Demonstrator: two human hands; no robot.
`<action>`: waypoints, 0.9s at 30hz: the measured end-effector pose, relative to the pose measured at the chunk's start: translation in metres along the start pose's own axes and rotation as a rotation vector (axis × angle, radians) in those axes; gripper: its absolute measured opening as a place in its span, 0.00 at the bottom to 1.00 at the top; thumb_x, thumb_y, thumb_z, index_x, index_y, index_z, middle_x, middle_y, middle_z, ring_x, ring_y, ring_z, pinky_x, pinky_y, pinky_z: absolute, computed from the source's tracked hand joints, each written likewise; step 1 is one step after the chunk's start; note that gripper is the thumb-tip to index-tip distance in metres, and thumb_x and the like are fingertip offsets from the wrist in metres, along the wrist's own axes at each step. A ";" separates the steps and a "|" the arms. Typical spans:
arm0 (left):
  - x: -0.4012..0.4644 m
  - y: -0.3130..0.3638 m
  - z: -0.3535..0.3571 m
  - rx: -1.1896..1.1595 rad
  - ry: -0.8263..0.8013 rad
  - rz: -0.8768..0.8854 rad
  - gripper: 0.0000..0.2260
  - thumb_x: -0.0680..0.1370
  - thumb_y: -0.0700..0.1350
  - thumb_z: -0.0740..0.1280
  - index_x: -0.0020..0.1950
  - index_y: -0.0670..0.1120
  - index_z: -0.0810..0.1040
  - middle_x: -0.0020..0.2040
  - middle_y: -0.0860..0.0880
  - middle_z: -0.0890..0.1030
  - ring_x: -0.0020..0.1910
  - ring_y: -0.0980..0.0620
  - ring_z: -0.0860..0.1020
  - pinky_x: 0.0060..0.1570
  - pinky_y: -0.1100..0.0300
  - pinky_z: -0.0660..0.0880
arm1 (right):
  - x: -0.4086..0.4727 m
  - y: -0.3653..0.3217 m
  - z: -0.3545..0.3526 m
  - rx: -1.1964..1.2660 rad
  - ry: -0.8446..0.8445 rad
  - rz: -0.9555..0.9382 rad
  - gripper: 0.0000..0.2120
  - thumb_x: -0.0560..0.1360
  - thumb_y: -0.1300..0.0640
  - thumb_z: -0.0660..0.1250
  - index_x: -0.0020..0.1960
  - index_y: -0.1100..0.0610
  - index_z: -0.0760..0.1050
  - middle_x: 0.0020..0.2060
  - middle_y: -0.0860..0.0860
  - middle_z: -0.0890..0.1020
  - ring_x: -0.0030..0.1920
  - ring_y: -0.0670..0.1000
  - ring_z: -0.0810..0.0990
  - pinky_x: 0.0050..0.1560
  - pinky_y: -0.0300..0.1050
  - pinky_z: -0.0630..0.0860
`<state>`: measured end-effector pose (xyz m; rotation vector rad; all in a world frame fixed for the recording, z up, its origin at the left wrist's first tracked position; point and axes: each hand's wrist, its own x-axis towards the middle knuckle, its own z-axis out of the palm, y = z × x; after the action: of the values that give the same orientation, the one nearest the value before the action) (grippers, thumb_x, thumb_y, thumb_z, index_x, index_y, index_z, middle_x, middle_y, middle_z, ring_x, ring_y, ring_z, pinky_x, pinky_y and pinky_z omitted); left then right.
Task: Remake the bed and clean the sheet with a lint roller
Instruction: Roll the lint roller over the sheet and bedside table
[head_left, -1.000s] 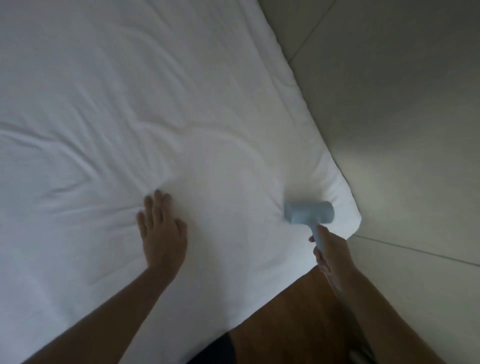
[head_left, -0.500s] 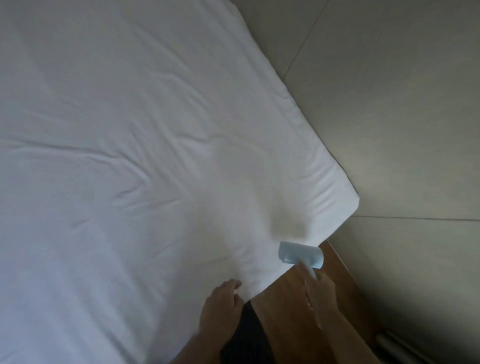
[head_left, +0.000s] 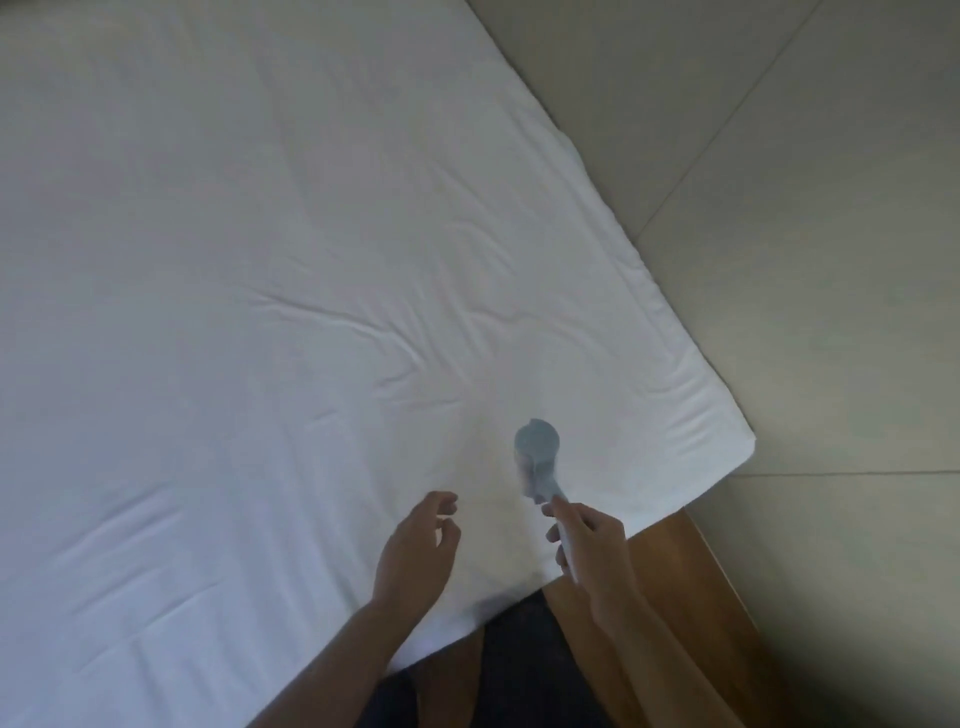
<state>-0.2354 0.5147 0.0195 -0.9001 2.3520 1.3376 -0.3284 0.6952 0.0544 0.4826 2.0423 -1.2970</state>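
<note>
A white sheet (head_left: 260, 260) with shallow creases covers the bed and fills most of the view. My right hand (head_left: 592, 545) grips the white handle of a pale blue lint roller (head_left: 537, 457), whose blurred head points away from me above the sheet near the bed's front right corner. My left hand (head_left: 415, 551) hovers just left of the roller over the sheet's front edge, fingers loosely curled and holding nothing.
The brown wooden bed frame (head_left: 670, 571) shows under the sheet's corner at the lower right. Beige floor tiles (head_left: 805, 260) lie to the right of the bed. My dark trousers (head_left: 519, 670) are at the bottom edge.
My left hand lifted off the sheet and drew back to the front edge. The lint roller came back toward me, then turned from sideways to end-on, left of the corner.
</note>
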 end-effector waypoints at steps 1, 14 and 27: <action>-0.012 -0.002 -0.010 -0.022 0.021 -0.003 0.11 0.82 0.43 0.61 0.61 0.56 0.74 0.56 0.63 0.79 0.52 0.63 0.78 0.54 0.64 0.74 | -0.015 -0.006 0.006 -0.007 -0.035 -0.013 0.13 0.79 0.53 0.68 0.44 0.61 0.82 0.31 0.55 0.80 0.25 0.49 0.72 0.24 0.41 0.69; -0.204 -0.080 -0.102 -0.333 0.268 -0.125 0.08 0.83 0.43 0.61 0.51 0.53 0.78 0.41 0.61 0.83 0.43 0.61 0.81 0.46 0.62 0.78 | -0.185 0.005 0.085 0.018 -0.215 -0.074 0.12 0.84 0.53 0.57 0.44 0.52 0.74 0.30 0.53 0.75 0.22 0.47 0.71 0.29 0.38 0.67; -0.285 -0.093 -0.137 -0.692 0.645 -0.381 0.12 0.82 0.39 0.60 0.42 0.47 0.79 0.33 0.45 0.78 0.27 0.57 0.73 0.30 0.59 0.70 | -0.245 -0.056 0.142 -0.250 -0.468 0.221 0.13 0.81 0.56 0.60 0.51 0.63 0.80 0.28 0.58 0.75 0.19 0.50 0.63 0.24 0.32 0.58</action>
<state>0.0490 0.4710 0.1792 -2.1246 1.8946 1.9176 -0.1407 0.5532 0.2213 0.2502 1.6723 -0.9041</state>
